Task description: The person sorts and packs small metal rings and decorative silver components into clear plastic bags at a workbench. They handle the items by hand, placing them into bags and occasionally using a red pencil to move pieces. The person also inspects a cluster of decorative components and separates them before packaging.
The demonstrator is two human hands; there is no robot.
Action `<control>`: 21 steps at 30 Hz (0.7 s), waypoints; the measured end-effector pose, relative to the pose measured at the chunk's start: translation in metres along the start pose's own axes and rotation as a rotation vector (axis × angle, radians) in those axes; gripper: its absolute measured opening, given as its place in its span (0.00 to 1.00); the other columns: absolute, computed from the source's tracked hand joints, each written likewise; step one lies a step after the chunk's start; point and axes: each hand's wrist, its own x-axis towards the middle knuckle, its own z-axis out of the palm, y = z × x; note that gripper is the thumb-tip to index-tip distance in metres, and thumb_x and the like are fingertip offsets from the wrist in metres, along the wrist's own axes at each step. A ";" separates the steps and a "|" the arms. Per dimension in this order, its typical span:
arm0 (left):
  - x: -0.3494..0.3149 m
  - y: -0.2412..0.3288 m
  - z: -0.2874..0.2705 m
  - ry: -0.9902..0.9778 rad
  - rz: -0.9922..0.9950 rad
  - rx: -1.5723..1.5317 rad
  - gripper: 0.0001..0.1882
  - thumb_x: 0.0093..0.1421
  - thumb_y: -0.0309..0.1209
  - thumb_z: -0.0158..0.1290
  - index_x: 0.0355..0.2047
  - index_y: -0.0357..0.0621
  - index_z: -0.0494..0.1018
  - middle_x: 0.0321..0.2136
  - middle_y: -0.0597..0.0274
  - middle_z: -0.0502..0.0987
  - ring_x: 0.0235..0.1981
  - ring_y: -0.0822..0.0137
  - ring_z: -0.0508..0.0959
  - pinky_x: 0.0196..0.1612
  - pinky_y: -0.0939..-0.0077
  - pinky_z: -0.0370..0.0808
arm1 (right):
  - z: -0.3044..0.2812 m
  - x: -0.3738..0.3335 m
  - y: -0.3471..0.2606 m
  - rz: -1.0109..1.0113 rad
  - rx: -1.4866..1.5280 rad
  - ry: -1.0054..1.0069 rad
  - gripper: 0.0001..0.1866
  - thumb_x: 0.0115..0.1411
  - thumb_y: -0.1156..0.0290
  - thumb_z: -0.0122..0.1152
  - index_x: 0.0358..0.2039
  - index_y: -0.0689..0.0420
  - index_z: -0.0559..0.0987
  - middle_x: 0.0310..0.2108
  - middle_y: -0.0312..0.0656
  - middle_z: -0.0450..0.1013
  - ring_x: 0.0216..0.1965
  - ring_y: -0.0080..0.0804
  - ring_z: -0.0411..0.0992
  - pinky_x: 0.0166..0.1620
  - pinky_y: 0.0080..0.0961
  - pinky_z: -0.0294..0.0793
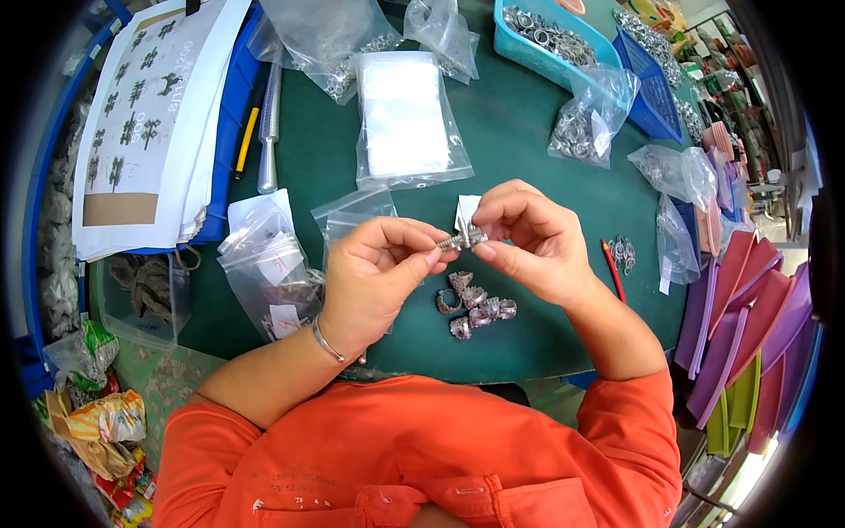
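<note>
Silver metal caught my eye mid-frame: from afar I watched a small, ornate, ring-like piece (464, 239) pinched between the fingertips of the left hand (371, 264) and right hand (537, 242), its long axis running roughly left-right, just above the loose cluster of dark silver rings (479, 314).

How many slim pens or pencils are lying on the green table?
2: a slim yellow one left of the tapered silver rod, and a slim red one beside loose silver rings. More may be hidden.
</note>
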 end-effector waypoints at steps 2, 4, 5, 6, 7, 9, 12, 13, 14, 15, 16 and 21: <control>0.000 -0.004 -0.001 -0.048 0.028 -0.023 0.06 0.60 0.14 0.52 0.38 0.30 0.72 0.41 0.50 0.77 0.43 0.62 0.81 0.47 0.73 0.80 | -0.001 -0.001 0.000 -0.002 -0.021 0.008 0.11 0.56 0.84 0.64 0.40 0.65 0.78 0.41 0.41 0.71 0.40 0.23 0.71 0.42 0.19 0.73; 0.000 0.002 0.002 -0.030 -0.026 0.000 0.07 0.60 0.14 0.53 0.39 0.31 0.71 0.41 0.51 0.77 0.44 0.63 0.81 0.48 0.73 0.79 | -0.002 -0.001 0.003 0.008 -0.018 0.029 0.09 0.57 0.81 0.66 0.39 0.63 0.79 0.40 0.39 0.72 0.38 0.21 0.72 0.41 0.17 0.75; 0.000 0.004 0.002 -0.021 -0.055 0.013 0.08 0.60 0.14 0.54 0.40 0.31 0.71 0.41 0.51 0.77 0.44 0.63 0.81 0.49 0.74 0.79 | -0.002 -0.001 0.004 0.015 -0.019 0.035 0.09 0.57 0.81 0.65 0.39 0.63 0.79 0.40 0.39 0.72 0.38 0.21 0.72 0.41 0.17 0.75; -0.001 0.003 0.002 -0.016 -0.060 -0.009 0.09 0.60 0.14 0.54 0.41 0.31 0.71 0.41 0.51 0.77 0.44 0.63 0.80 0.49 0.74 0.79 | -0.002 -0.001 0.005 0.022 -0.020 0.041 0.09 0.57 0.81 0.65 0.39 0.64 0.79 0.40 0.39 0.72 0.39 0.21 0.72 0.41 0.17 0.75; 0.000 0.003 0.002 -0.014 -0.063 -0.030 0.10 0.59 0.14 0.54 0.41 0.31 0.71 0.41 0.52 0.77 0.44 0.64 0.80 0.50 0.74 0.78 | -0.002 0.000 0.005 0.025 -0.024 0.048 0.08 0.57 0.81 0.65 0.39 0.64 0.79 0.40 0.39 0.72 0.39 0.21 0.73 0.41 0.16 0.75; -0.001 0.003 0.001 -0.012 -0.069 -0.056 0.11 0.59 0.14 0.55 0.42 0.31 0.70 0.41 0.52 0.77 0.44 0.64 0.80 0.50 0.74 0.78 | 0.000 -0.002 0.005 0.030 -0.022 0.063 0.08 0.58 0.82 0.64 0.39 0.64 0.79 0.40 0.40 0.72 0.39 0.21 0.73 0.41 0.16 0.75; -0.001 -0.001 0.001 -0.007 -0.060 -0.048 0.12 0.59 0.14 0.55 0.43 0.32 0.70 0.41 0.53 0.77 0.44 0.64 0.80 0.49 0.73 0.78 | -0.003 -0.003 0.006 0.012 -0.024 0.066 0.08 0.58 0.83 0.63 0.39 0.64 0.79 0.41 0.40 0.72 0.40 0.22 0.73 0.41 0.16 0.75; -0.001 -0.001 0.000 -0.007 -0.050 -0.019 0.12 0.59 0.15 0.54 0.44 0.33 0.70 0.41 0.52 0.77 0.43 0.63 0.80 0.48 0.72 0.79 | -0.003 -0.003 0.007 0.002 -0.020 0.068 0.08 0.58 0.84 0.63 0.39 0.64 0.79 0.41 0.40 0.72 0.40 0.22 0.73 0.41 0.16 0.75; -0.001 -0.002 0.000 -0.008 -0.041 0.010 0.13 0.59 0.15 0.54 0.44 0.34 0.70 0.41 0.52 0.77 0.43 0.63 0.81 0.47 0.71 0.79 | -0.003 -0.003 0.007 -0.001 -0.022 0.067 0.08 0.58 0.84 0.62 0.38 0.64 0.79 0.41 0.40 0.72 0.41 0.23 0.73 0.42 0.17 0.75; -0.001 -0.002 0.000 0.002 -0.053 -0.001 0.12 0.60 0.15 0.53 0.44 0.34 0.70 0.42 0.52 0.77 0.43 0.63 0.81 0.47 0.71 0.79 | -0.004 -0.003 0.007 -0.004 -0.024 0.065 0.08 0.58 0.85 0.62 0.38 0.64 0.79 0.41 0.40 0.72 0.41 0.23 0.73 0.43 0.18 0.76; -0.001 -0.001 0.000 0.011 -0.064 -0.010 0.12 0.60 0.16 0.53 0.44 0.34 0.70 0.42 0.53 0.77 0.43 0.63 0.81 0.47 0.71 0.79 | -0.005 -0.002 0.007 -0.009 -0.025 0.065 0.08 0.57 0.85 0.62 0.38 0.64 0.78 0.41 0.41 0.71 0.42 0.24 0.73 0.44 0.19 0.76; -0.001 -0.001 0.000 0.017 -0.076 -0.015 0.11 0.61 0.17 0.53 0.44 0.34 0.71 0.42 0.53 0.77 0.43 0.63 0.81 0.47 0.71 0.79 | -0.003 -0.004 0.006 -0.019 0.048 0.062 0.09 0.56 0.87 0.61 0.37 0.65 0.78 0.42 0.43 0.71 0.43 0.28 0.73 0.47 0.24 0.77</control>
